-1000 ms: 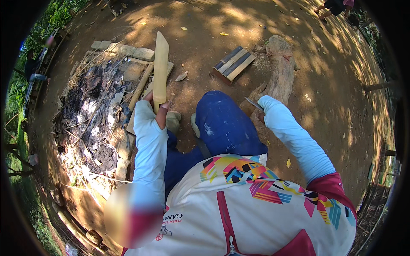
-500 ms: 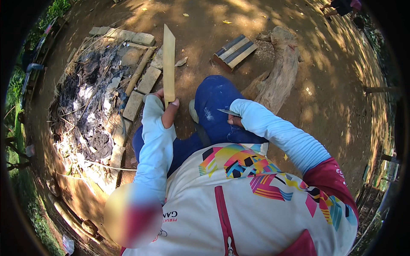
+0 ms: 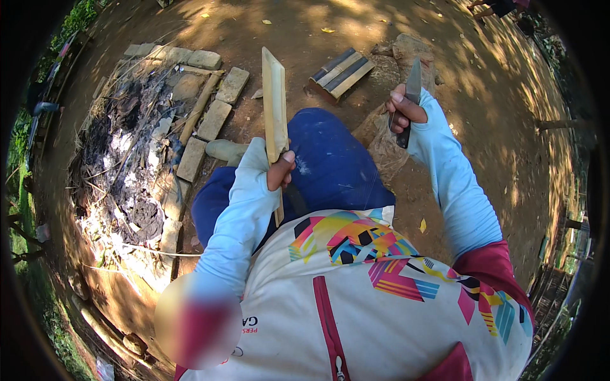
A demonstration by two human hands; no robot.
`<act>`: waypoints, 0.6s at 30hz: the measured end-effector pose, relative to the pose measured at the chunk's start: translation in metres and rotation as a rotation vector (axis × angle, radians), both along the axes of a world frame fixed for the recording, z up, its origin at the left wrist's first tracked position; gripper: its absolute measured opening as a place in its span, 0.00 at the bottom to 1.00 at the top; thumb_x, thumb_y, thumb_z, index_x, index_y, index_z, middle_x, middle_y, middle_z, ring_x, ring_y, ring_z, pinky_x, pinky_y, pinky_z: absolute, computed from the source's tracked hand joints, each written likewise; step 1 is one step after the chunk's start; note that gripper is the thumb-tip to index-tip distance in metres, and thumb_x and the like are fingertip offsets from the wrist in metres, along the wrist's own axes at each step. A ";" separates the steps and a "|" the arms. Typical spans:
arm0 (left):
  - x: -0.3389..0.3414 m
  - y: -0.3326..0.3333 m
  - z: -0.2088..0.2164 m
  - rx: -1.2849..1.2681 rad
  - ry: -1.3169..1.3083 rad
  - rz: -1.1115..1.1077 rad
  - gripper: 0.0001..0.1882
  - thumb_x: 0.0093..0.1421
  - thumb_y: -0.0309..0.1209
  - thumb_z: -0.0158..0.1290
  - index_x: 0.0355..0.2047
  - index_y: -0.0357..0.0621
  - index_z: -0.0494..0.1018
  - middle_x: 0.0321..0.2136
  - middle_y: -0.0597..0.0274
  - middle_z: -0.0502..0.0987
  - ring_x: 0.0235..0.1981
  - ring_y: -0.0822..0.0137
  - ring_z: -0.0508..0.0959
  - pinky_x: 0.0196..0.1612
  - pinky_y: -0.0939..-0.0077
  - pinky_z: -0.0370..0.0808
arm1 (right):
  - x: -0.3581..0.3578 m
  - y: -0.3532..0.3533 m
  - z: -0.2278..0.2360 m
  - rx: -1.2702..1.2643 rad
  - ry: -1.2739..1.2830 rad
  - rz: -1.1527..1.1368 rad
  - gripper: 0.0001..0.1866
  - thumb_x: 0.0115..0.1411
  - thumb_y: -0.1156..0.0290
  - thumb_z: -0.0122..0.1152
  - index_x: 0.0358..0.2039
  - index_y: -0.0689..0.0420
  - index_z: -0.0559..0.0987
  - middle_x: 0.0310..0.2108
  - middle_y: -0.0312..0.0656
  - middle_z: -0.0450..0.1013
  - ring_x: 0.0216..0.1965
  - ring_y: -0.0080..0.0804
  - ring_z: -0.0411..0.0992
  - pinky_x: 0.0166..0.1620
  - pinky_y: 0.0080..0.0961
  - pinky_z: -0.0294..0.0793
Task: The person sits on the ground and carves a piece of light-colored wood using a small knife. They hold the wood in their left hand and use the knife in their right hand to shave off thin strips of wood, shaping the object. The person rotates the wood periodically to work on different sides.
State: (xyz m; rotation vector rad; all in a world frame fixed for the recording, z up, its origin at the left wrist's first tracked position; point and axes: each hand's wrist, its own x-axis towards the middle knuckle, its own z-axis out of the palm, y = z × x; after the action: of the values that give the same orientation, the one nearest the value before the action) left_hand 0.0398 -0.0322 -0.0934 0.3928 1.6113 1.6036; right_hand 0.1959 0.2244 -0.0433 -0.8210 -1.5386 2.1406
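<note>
A pale split bamboo piece [image 3: 274,101] with a slanted top end stands nearly upright in front of me, its hollow side partly showing. My left hand [image 3: 281,173] is closed round its lower part, with the thumb across it, beside my blue-trousered knee. The lower end extends down toward my lap. Off to the right, my right hand [image 3: 408,111] is raised, wrapped round the dark handle of a knife [image 3: 413,82]. Its blade points up and away from me, well apart from the bamboo.
On the left lies a fire pit of ash and charred bits [image 3: 127,152], edged by bricks [image 3: 215,120]. Ahead stands a low slatted wooden stool [image 3: 341,74]. A thick log [image 3: 384,149] lies behind my right hand. A person's legs [image 3: 486,11] show at the far right.
My right hand has lifted the knife from beside my thigh, up and to the right. The bamboo has shifted right and turned, exposing its hollow side.
</note>
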 end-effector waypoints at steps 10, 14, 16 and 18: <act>0.010 0.025 0.007 -0.106 0.208 -0.430 0.17 0.55 0.36 0.65 0.37 0.41 0.72 0.27 0.64 0.75 0.28 0.72 0.75 0.33 0.75 0.72 | 0.028 0.031 0.005 0.032 -0.156 -0.107 0.09 0.60 0.69 0.64 0.30 0.56 0.72 0.23 0.34 0.69 0.18 0.18 0.62 0.23 0.21 0.65; 0.022 0.047 0.019 -0.144 0.503 -0.696 0.17 0.53 0.38 0.65 0.38 0.43 0.76 0.29 0.65 0.76 0.35 0.71 0.76 0.43 0.74 0.71 | 0.041 0.064 -0.029 0.386 -0.376 -0.158 0.10 0.58 0.67 0.66 0.30 0.58 0.74 0.24 0.37 0.73 0.19 0.21 0.66 0.22 0.23 0.67; 0.025 0.049 0.012 -0.122 0.506 -0.657 0.19 0.53 0.40 0.65 0.39 0.42 0.75 0.30 0.63 0.76 0.34 0.69 0.76 0.41 0.73 0.72 | 0.060 0.080 -0.042 0.714 -0.589 -0.167 0.10 0.58 0.68 0.65 0.33 0.60 0.76 0.24 0.39 0.75 0.23 0.27 0.70 0.27 0.29 0.71; 0.021 0.047 0.012 -0.110 0.441 -0.644 0.21 0.54 0.40 0.65 0.41 0.40 0.73 0.32 0.58 0.78 0.36 0.64 0.77 0.43 0.70 0.72 | 0.087 0.103 -0.074 1.124 -0.786 -0.174 0.11 0.57 0.67 0.66 0.36 0.60 0.78 0.25 0.40 0.76 0.25 0.32 0.72 0.31 0.32 0.73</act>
State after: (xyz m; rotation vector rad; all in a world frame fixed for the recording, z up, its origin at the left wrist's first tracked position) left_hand 0.0611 0.0152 -0.0810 1.1373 1.6403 0.9711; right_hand 0.2833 0.3269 -0.1169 -1.2762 -2.4612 0.5198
